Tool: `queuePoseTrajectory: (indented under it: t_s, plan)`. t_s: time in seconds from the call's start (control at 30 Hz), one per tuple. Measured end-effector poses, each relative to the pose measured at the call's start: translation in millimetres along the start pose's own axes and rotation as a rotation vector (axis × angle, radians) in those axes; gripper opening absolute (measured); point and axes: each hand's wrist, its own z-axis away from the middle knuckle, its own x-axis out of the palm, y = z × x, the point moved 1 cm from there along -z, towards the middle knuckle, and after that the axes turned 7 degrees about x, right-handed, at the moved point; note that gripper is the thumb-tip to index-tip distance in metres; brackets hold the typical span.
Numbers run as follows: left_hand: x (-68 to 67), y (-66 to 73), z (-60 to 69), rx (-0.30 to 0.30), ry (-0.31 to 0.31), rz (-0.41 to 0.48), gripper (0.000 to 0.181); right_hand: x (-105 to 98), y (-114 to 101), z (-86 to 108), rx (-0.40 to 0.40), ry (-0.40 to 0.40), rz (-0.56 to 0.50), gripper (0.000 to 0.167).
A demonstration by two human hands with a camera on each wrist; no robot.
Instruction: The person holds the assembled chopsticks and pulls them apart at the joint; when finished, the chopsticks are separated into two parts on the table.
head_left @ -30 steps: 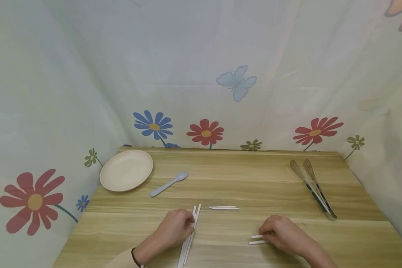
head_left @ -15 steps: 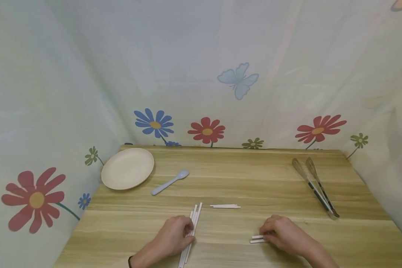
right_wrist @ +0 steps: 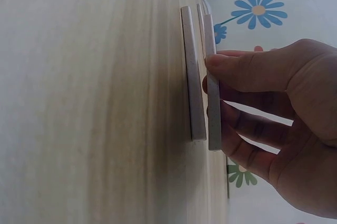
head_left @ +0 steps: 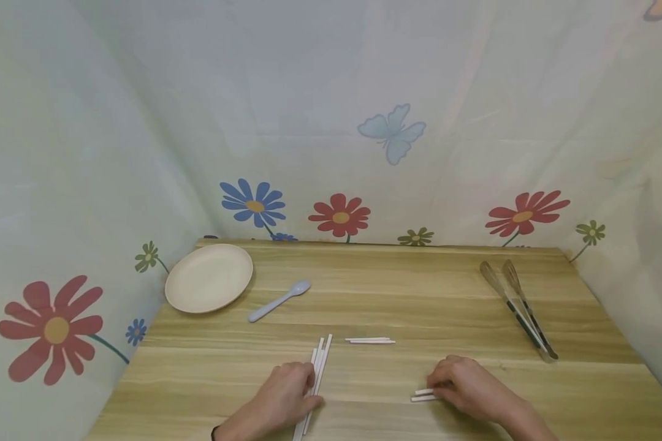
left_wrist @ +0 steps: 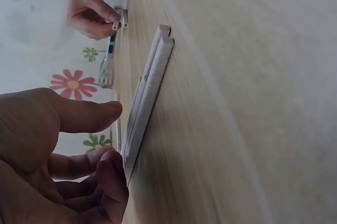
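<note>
1. With the clock laid over the head view, 12 at the far edge and the middle sticks at its centre, the pinched stick is at 4 o'clock, in the right hand. The right wrist view shows thumb and fingers gripping this single short white stick, while a second short stick sits just beside it, close to the bench. The head view shows only the two ends jutting out towards 9 o'clock; the right hand covers the rest.

2. The long white sticks lie at 8 o'clock, tips pointing to 1, with the left hand over their near part; their number cannot be told. The left wrist view reveals what the head view hides: a gap between thumb and loosely bent fingers, with no grip on the sticks. Whether a fingertip touches them cannot be told.

3. The middle sticks, two thin ones side by side, lie crosswise between the hands, farther out.

4. At 10 o'clock lies the pale blue spoon, then the cream plate near the far corner. The middle sticks and spoon lie between right hand and plate.

5. Near 3 o'clock rest the tongs, arms apart.

6. A flower-printed curtain stands beyond 12.
</note>
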Motion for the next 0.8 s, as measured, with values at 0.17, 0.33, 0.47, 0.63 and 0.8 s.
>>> queuePoseTrajectory:
  t_s: [0.17,0.33,0.47,0.63,0.8]
  plan:
    - [1.2,-1.9,0.8,-0.016,-0.017,-0.002,0.029,1,0,-0.7,0.002,-0.013,-0.012,0.017]
    - [1.2,-2.5,2.1,-0.047,-0.038,0.006,0.031,2,0,-1.1,0.002,-0.012,0.000,0.016]
    - [3.0,-2.5,2.6,-0.068,-0.056,0.012,0.032,2,1,-0.6,0.014,-0.031,-0.007,0.015]
    - [7.7,-3.5,6.5,-0.068,-0.045,0.016,0.033,3,1,-1.2,0.000,-0.040,-0.015,0.015]
    - [11.3,-4.3,6.4,-0.055,-0.038,0.042,0.032,1,1,-3.7,0.039,-0.072,-0.014,0.014]
